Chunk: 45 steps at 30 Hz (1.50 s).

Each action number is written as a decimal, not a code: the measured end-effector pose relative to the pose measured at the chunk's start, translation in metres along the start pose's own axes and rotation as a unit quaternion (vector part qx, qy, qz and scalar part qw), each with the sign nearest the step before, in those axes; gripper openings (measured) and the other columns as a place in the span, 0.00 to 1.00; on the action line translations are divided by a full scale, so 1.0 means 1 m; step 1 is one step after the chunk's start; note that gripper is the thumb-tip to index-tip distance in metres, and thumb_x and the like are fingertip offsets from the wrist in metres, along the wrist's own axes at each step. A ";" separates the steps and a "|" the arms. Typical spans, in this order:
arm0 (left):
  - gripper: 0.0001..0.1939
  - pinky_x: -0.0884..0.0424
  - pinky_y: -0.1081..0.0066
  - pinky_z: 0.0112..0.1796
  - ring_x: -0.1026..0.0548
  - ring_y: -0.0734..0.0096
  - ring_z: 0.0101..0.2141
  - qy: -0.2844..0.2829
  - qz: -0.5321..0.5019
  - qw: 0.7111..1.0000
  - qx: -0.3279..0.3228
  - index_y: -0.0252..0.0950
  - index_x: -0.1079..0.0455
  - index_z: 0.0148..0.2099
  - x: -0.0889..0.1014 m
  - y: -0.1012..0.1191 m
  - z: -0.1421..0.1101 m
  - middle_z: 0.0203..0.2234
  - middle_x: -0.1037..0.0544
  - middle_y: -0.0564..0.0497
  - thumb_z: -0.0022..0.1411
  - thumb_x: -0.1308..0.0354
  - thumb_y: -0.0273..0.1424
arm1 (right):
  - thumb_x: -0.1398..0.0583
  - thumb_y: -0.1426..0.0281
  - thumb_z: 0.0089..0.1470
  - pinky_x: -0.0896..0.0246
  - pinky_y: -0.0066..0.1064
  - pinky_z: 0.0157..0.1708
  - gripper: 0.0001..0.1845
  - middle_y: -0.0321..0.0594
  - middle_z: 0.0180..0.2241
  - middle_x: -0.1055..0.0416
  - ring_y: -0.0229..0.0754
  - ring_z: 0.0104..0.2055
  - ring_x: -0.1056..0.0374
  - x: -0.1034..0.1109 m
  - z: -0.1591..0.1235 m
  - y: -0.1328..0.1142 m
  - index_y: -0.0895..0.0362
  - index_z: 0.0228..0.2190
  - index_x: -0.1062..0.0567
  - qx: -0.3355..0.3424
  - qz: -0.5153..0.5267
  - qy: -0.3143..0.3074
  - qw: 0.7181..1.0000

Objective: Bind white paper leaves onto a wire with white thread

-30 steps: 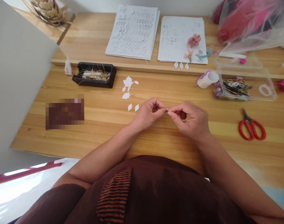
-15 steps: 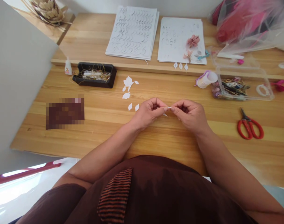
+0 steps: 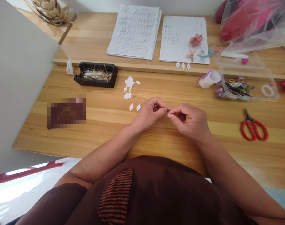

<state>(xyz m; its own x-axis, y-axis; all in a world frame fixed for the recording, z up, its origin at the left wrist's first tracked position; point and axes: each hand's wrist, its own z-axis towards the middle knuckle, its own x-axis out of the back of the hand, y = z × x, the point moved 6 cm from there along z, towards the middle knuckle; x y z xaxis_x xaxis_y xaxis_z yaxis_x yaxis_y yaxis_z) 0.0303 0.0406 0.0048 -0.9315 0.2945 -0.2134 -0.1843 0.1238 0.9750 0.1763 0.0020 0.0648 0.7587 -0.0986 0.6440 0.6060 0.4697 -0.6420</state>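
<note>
My left hand (image 3: 152, 111) is closed in a pinch around a small white paper cut-out (image 3: 169, 108). Only a sliver of it shows between the fingertips, so its full shape is hidden. My right hand (image 3: 190, 118) meets it from the other side, thumb and forefinger curled at its end, the thumb slightly lower. Left of my hands lie two leaf-shaped white paper pieces (image 3: 131, 107), and beyond them a cluster of white paper cut-outs (image 3: 129, 82). Red-handled scissors (image 3: 254, 128) rest to the right of my right hand.
A black box (image 3: 113, 76) of wires and bits stands beside a glue bottle (image 3: 69, 67). On the raised shelf lie cut paper sheets (image 3: 135, 31) and a sheet with pink flowers (image 3: 164, 53). At right are a white cup (image 3: 209, 79) and a clear plastic box (image 3: 273, 92).
My right thumb has moved down a little, away from the forefinger, and the right hand has turned slightly. Less of the white paper shows below my left fingers.
</note>
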 end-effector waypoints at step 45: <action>0.15 0.32 0.73 0.33 0.27 0.77 0.29 -0.073 -0.004 0.995 0.065 0.35 0.29 0.32 -0.010 0.004 -0.007 0.28 0.21 0.52 0.55 0.27 0.37 | 0.32 0.62 0.53 0.41 0.32 0.23 0.08 0.36 0.24 0.25 0.38 0.24 0.36 -0.002 0.005 0.045 0.52 0.28 0.22 -0.198 0.175 0.018 0.964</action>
<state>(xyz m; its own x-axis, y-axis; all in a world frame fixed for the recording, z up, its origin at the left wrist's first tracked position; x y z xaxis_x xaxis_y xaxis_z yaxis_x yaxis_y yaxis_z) 0.0367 0.0315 0.0117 -0.8725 0.4271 -0.2372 -0.1409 0.2449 0.9593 0.2008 0.0271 0.0371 0.9371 -0.0288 0.3478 0.3488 0.1077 -0.9310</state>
